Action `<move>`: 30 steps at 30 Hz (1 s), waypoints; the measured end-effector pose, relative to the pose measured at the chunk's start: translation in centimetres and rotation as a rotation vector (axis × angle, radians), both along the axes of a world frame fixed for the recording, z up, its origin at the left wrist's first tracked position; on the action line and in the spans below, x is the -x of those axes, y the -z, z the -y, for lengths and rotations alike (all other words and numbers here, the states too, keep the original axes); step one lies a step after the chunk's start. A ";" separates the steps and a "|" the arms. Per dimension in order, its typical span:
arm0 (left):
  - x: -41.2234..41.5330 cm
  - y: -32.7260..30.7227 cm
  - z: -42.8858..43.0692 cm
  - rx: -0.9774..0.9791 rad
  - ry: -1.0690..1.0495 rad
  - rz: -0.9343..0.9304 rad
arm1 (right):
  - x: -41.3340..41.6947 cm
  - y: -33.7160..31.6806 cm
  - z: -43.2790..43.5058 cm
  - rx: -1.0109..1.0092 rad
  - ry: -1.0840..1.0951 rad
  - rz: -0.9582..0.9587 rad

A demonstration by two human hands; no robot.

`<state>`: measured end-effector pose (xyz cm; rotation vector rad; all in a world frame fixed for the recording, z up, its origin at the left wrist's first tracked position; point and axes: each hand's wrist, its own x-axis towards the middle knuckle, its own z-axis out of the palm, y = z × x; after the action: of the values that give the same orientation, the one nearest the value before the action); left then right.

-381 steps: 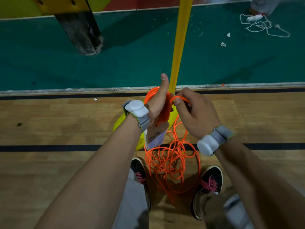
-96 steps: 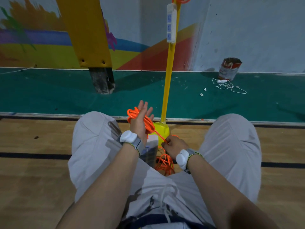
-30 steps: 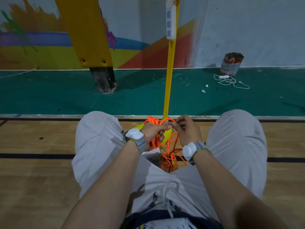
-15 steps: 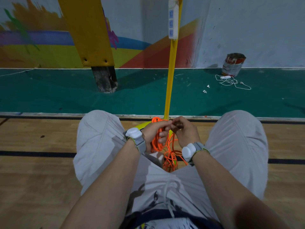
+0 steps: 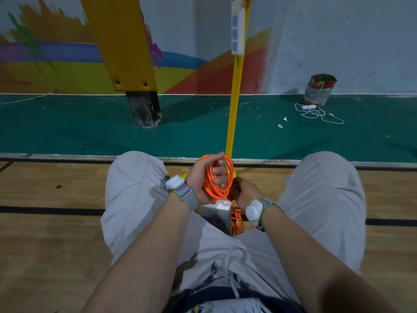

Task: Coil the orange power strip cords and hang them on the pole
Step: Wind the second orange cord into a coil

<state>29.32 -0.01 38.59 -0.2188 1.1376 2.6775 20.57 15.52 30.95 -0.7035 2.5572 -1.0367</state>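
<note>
I squat in front of the yellow pole (image 5: 234, 105). My left hand (image 5: 204, 177) grips a coil of orange cord (image 5: 214, 181), the loops running over its palm and under its curled fingers. The white power strip (image 5: 220, 212) of that cord hangs just below the hand, between my knees. My right hand (image 5: 244, 192) sits lower and to the right, fingers curled on the loose orange cord (image 5: 237, 219) that trails to the floor. Another white power strip (image 5: 238, 28) hangs high on the pole under an orange coil at the frame's top edge.
The pole's yellow base (image 5: 187, 176) peeks out behind my left wrist. A padded yellow post (image 5: 121, 41) with a dark foot stands at the back left. A paint can (image 5: 320, 89) and a white cable (image 5: 316, 111) lie on the green floor at the back right.
My right hand has dropped from the top of the coil to below it, drawing cord down. My left hand has closed its fingers round the loops. Earlier I went from standing to squatting.
</note>
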 end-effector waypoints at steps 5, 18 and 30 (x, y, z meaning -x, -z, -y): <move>-0.2 0.1 0.0 0.015 0.126 -0.036 | 1.0 0.6 0.4 0.104 0.084 -0.020; 0.0 -0.2 -0.2 -0.127 -0.021 -0.132 | 0.0 -0.1 0.1 -0.105 -0.090 -0.022; 1.5 0.5 -0.1 -0.040 -0.558 -0.108 | 0.1 0.6 0.7 -0.172 -0.023 -0.055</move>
<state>27.85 0.05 38.06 -0.4488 1.1927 3.2264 20.42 14.78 30.34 -0.7220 2.6392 -0.7880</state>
